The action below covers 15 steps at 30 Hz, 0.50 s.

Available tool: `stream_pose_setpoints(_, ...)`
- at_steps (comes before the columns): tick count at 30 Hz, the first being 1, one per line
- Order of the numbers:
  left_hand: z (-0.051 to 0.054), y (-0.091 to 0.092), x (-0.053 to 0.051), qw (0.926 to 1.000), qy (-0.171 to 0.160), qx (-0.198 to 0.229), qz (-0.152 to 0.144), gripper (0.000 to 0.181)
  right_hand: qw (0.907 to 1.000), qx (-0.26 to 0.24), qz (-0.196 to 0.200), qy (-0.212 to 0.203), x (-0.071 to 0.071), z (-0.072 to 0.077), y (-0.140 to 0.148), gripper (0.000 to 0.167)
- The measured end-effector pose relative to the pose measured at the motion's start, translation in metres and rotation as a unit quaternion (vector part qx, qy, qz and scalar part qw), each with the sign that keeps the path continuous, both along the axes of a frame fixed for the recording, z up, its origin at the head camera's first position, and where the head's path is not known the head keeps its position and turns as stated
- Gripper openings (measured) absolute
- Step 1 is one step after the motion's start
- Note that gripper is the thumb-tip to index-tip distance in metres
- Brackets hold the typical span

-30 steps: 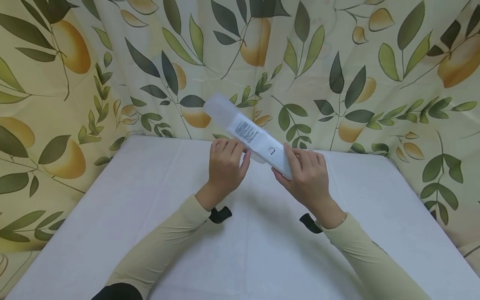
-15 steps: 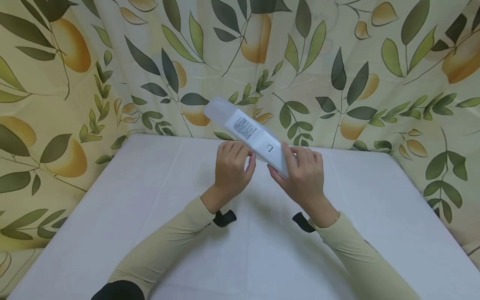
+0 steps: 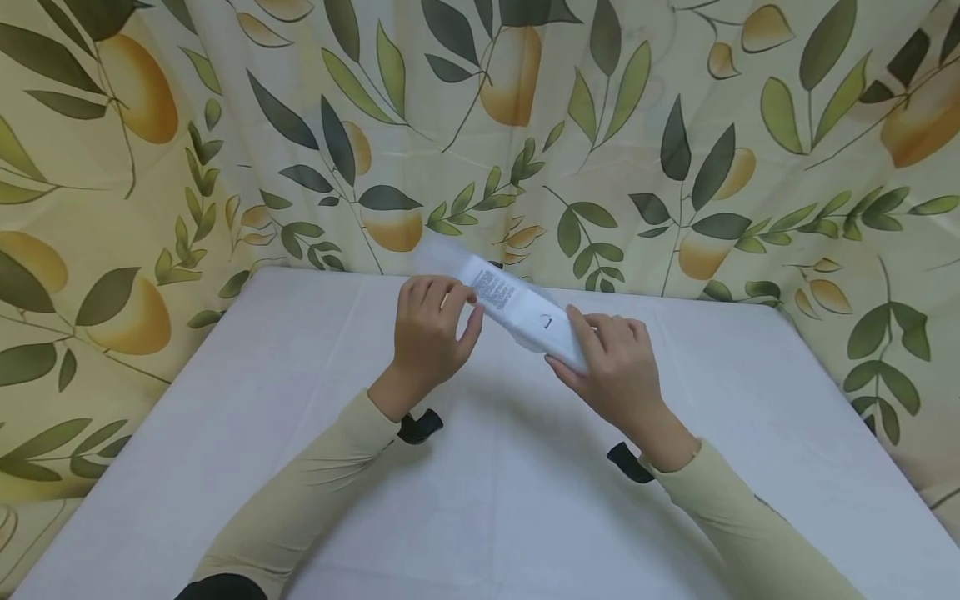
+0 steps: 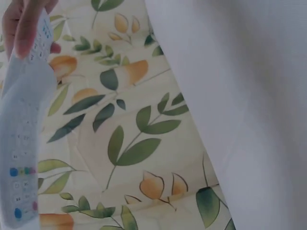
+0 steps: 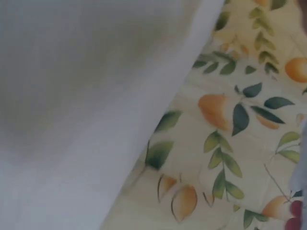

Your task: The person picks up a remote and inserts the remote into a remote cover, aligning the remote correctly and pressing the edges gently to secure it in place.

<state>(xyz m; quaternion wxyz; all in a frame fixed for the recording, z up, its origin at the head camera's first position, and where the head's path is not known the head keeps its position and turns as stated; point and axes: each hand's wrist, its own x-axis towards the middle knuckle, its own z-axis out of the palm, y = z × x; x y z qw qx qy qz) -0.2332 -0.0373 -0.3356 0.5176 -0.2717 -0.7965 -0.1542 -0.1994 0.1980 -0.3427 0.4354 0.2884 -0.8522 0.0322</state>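
Note:
A white remote control (image 3: 536, 315) in a frosted clear sleeve (image 3: 438, 254) is held tilted above the table in the head view, its labelled back facing up. My right hand (image 3: 618, 362) grips its lower right end. At the sleeve's side, my left hand (image 3: 431, 333) pinches the edge with curled fingers; the exact contact is partly hidden. The left wrist view shows the button side: the sleeve (image 4: 45, 86) covers the lower part of the remote (image 4: 21, 167), and my right hand (image 4: 26, 28) holds the bare upper end. Only fingertips (image 5: 293, 215) show in the right wrist view.
A white-covered table (image 3: 495, 500) lies beneath both hands. Behind it hangs a curtain (image 3: 480, 125) printed with leaves and fruit. Black straps (image 3: 420, 427) sit at both wrists.
The remote and its sleeve have dropped lower. My left hand has shifted left, and my right hand has moved slightly right and down, so the hands are farther apart.

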Motion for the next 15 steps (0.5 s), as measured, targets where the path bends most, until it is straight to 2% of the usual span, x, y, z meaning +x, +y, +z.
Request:
stream_pose_setpoints(3,-0.002,-0.003,0.000,0.9999,0.005,0.010,-0.006,0.014,0.9948,-0.055,0.005,-0.085,0.005,-0.002,0.004,0.057)
stream_pose_setpoints(5,-0.003,-0.004,-0.001,0.9999,0.008,0.008,-0.010,0.014,0.9833,-0.097,0.013,-0.153,0.006,0.002,0.005,0.048)
stream_pose_setpoints(6,-0.004,-0.004,-0.002,0.9999,0.007,0.002,-0.014,0.014,0.9741,-0.119,0.014,-0.192,0.007,0.004,0.006,0.044)
stream_pose_setpoints(8,-0.006,-0.003,-0.003,0.9995,-0.002,-0.017,-0.026,0.016,0.9484,-0.159,0.011,-0.274,0.007,0.012,0.006,0.036)
stream_pose_setpoints(11,-0.009,-0.002,-0.004,0.9966,-0.025,-0.062,-0.047,0.019,0.8977,-0.212,-0.005,-0.386,0.005,0.022,0.007,0.030)
stream_pose_setpoints(13,-0.011,-0.002,-0.004,0.9928,-0.043,-0.094,-0.060,0.020,0.8671,-0.240,-0.015,-0.437,0.003,0.028,0.007,0.032)
stream_pose_setpoints(15,-0.012,-0.001,-0.003,0.9888,-0.057,-0.120,-0.068,0.020,0.8448,-0.261,-0.017,-0.467,0.000,0.031,0.007,0.036)
